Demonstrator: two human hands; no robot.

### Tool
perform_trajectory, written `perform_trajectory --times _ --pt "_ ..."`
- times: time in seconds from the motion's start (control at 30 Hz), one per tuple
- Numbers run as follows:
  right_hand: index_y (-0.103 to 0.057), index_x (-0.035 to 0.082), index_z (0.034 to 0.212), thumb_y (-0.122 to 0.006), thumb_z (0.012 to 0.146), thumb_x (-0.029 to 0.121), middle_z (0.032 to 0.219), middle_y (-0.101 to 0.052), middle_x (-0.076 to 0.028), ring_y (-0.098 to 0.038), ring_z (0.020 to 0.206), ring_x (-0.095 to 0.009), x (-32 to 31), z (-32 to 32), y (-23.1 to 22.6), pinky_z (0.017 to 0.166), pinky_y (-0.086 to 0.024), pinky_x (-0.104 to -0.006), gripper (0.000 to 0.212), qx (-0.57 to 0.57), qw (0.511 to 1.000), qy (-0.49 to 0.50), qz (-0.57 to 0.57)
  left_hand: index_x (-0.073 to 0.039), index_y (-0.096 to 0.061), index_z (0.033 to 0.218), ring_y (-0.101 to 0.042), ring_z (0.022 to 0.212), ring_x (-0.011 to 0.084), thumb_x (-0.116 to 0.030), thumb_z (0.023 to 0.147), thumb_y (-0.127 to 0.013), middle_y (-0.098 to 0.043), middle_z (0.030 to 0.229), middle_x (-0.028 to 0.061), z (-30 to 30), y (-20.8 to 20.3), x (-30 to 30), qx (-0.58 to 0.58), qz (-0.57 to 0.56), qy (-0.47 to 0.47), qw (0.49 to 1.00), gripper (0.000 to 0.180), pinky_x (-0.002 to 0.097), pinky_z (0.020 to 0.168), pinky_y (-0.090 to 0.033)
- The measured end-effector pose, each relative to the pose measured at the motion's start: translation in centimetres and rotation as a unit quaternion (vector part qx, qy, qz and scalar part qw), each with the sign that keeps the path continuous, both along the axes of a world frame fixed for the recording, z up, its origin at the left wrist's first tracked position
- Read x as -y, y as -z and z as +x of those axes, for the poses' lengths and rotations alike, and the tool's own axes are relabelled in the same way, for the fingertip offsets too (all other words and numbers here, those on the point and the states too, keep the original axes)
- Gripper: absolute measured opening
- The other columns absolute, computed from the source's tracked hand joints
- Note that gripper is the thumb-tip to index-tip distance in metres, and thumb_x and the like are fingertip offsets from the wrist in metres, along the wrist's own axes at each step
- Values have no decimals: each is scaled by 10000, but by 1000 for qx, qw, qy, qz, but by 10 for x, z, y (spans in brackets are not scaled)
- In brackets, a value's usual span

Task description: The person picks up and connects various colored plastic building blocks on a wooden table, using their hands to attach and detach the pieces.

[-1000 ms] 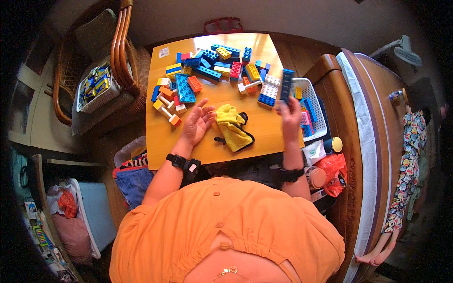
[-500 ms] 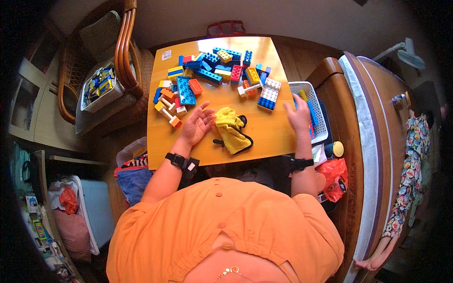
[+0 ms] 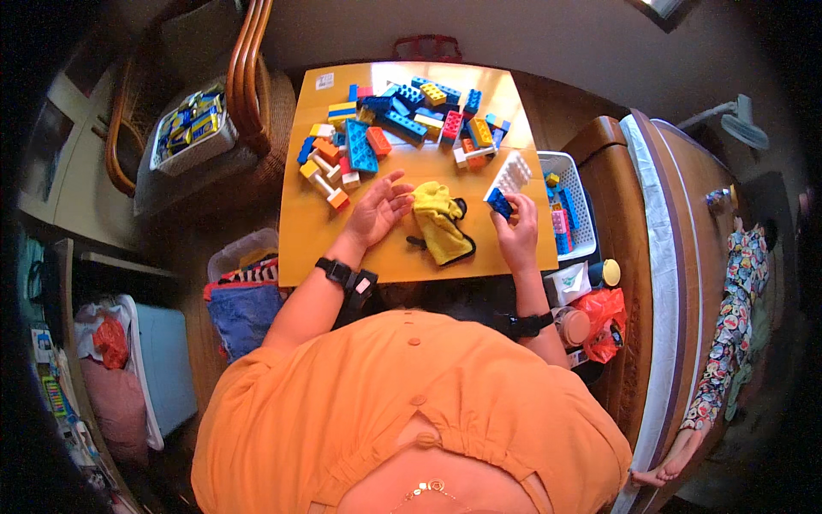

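Observation:
My right hand (image 3: 519,238) pinches the blue end of a white and blue toy brick block (image 3: 511,176) at the table's right side. The block is tilted, its white studded part pointing away from me. My left hand (image 3: 375,214), palm partly up and fingers apart, rests at the front left, holding nothing. Just right of its fingertips lies a crumpled yellow cloth (image 3: 442,224) with dark edging. Beyond both hands, several loose toy bricks are heaped, among them a large blue brick (image 3: 360,146), a red brick (image 3: 452,126) and an orange brick (image 3: 378,140).
A white basket (image 3: 584,231) with more bricks stands against the right edge of the wooden table (image 3: 342,267). Further right is a bed where a person's legs (image 3: 715,373) show. A rattan chair (image 3: 248,111) at the left holds another filled basket (image 3: 224,141).
My right hand has come inward from the table's right edge and taken hold of the white and blue block, tilting it. My left hand stays open beside the cloth. The view has shifted slightly.

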State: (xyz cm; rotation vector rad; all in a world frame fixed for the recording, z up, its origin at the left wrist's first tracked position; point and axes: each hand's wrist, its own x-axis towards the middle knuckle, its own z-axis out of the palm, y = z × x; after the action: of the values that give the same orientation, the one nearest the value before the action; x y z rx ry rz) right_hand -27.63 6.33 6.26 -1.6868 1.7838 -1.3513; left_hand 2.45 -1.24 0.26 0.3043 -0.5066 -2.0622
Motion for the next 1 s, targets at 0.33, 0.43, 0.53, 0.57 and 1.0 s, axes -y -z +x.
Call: perform_trajectory --times 0.33,0.43,0.53,0.57,1.0 --pt "-612 68 1256 -780 789 61 1285 -576 -162 -579 1170 -362 20 120 -27 985 -497 -408 497 -175 923 -336 -61 -47 -561 1287 -660 1080 219 -459 1047 -487 -667 1192 106 4 -2 -6 -64 -1 95 993 482 376 956 -541" --pt "-602 69 1284 -814 745 127 1284 -592 -156 -566 1196 -359 15 125 -41 1022 -468 -411 582 -54 948 -313 -1 -58 -589 1225 -685 1008 228 -456 1052 -478 -683 1116 107 -1 -2 -5 -36 34 20 999 448 376 896 -567" --pt "-590 178 1364 -838 720 139 1353 -566 -135 -575 1200 -350 11 99 -26 1017 -476 -411 691 -162 947 -277 30 -52 -584 1237 -700 951 242 -513 1036 -474 -691 1050 116 -4 -10 -9 19 41 -6 999 514 381 846 -585" --pt "-591 201 1366 -837 717 142 1356 -563 -131 -578 1195 -351 9 92 -20 1017 -475 -411 697 -279 928 -249 -3 -46 -582 1240 -701 964 249 -537 1029 -472 -692 1053 127 -4 -11 -9 39 23 -18 999 546 381 845 -586" --pt "-674 57 1166 -695 856 -3 1123 -670 -95 -637 1050 -241 60 112 -18 929 -502 -342 316 61 976 -178 -109 -82 -493 1398 -663 1106 265 -651 1025 -294 -646 1244 125 -10 -18 -6 39 -4 3 999 709 413 909 -567"
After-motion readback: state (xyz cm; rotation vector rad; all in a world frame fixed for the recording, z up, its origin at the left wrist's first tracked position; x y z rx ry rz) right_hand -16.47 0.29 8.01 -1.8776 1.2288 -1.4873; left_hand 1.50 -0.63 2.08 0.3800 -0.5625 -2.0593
